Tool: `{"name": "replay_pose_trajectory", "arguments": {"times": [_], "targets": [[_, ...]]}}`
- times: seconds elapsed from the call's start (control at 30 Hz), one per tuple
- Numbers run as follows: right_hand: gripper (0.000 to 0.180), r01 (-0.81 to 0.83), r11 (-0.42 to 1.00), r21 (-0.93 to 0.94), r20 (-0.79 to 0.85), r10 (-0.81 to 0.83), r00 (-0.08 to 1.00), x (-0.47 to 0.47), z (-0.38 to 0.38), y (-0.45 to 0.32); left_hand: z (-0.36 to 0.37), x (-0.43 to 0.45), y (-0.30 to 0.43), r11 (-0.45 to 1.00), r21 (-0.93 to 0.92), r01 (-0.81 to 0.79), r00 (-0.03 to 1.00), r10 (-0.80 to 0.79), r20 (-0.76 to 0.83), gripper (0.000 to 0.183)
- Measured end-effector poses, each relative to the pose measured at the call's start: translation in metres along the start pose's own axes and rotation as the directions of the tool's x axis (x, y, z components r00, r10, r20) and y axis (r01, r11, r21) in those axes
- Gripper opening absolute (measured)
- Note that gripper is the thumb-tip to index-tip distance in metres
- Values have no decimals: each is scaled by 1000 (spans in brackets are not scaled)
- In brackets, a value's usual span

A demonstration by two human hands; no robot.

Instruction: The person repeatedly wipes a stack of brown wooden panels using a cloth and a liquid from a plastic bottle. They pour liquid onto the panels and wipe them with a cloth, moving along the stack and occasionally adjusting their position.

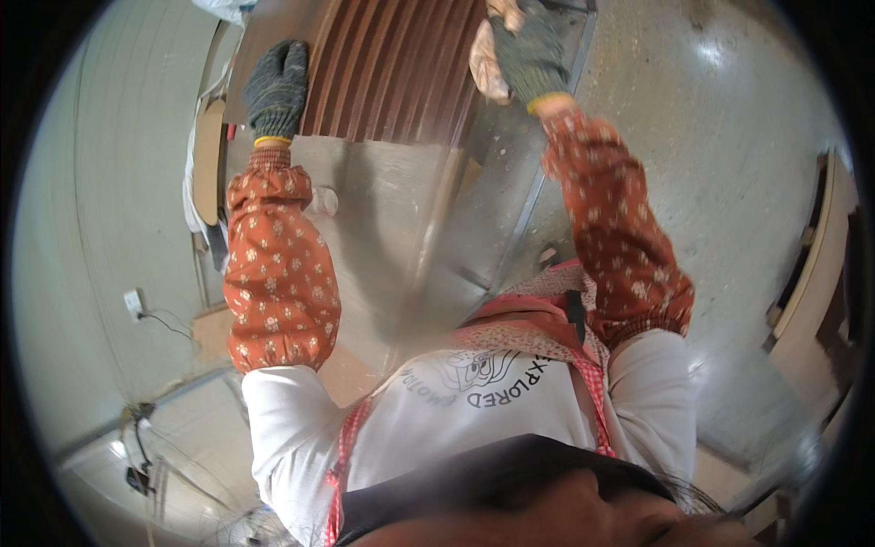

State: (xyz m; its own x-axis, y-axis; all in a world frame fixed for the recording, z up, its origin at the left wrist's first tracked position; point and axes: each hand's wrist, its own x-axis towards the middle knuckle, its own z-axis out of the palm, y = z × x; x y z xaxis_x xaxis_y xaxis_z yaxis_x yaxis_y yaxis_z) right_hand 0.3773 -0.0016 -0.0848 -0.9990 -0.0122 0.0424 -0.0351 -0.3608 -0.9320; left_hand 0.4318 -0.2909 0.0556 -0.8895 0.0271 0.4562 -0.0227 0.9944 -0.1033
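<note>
My left hand [279,85], in a dark grey knit glove with a yellow cuff edge, rests on the left side of a brown ridged panel [389,68]. Nothing shows in its grasp, though its fingertips are hard to make out. Long parallel grooves run along the panel away from me. At the panel's right side my right hand [530,58], gloved the same way, holds a crumpled pale cloth [487,68]. The cloth bulges out left of the glove and past its fingers. This hand and its forearm are slightly blurred.
Nearer to me, a worktable surface [383,225] under clear film extends below the panel. A metal frame bar [526,212] runs along its right side. Cardboard [209,164] stands by the left wall, which has a power outlet [134,304] with a cable. Boards [813,253] lie far right.
</note>
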Motion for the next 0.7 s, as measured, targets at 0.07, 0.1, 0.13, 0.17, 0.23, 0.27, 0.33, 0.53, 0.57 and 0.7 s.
{"name": "replay_pose_trajectory", "arguments": {"times": [0.07, 0.1, 0.13, 0.17, 0.23, 0.27, 0.33, 0.53, 0.57, 0.7], "targets": [[42, 22, 893, -450, -2, -26, 1000, -20, -6, 5, 5, -3, -9, 1000, -9, 16, 999, -17, -27, 42], [45, 24, 911, -412, -68, -57, 996, -28, -6, 10, 5, -7, -13, 1000, -3, -8, 999, 8, -41, 42], [48, -19, 917, -398, -108, -27, 994, -33, -7, 18, 6, -8, -16, 997, 36, 71, 997, -72, 37, 39], [52, 73, 946, -315, -62, -97, 993, -32, -7, 24, 4, -11, -18, 993, 96, 67, 997, -70, 30, 39], [61, 125, 976, -177, 75, -113, 991, -21, -8, 30, 0, -16, -19, 972, 236, 11, 1000, -11, 1, 39], [56, 235, 944, -231, 138, -208, 969, -14, -8, 29, -4, -19, -20, 952, 288, 103, 991, -124, 58, 36], [52, 429, 855, -291, 358, -318, 878, 9, -14, 13, -10, -26, -17, 919, 132, 372, 928, -371, -33, 42], [51, 903, 421, -90, 921, -311, 236, 54, -14, -40, -12, -58, -26, 796, -220, 564, 810, -585, -43, 32], [50, 928, 372, 15, 955, -280, 97, 63, -6, -37, -8, -68, -31, 724, -359, 589, 764, -644, -46, 31], [51, 885, 358, 299, 952, -181, -248, 95, 54, -9, -5, -104, -43, 878, -243, 413, 864, -462, -201, 26]]}}
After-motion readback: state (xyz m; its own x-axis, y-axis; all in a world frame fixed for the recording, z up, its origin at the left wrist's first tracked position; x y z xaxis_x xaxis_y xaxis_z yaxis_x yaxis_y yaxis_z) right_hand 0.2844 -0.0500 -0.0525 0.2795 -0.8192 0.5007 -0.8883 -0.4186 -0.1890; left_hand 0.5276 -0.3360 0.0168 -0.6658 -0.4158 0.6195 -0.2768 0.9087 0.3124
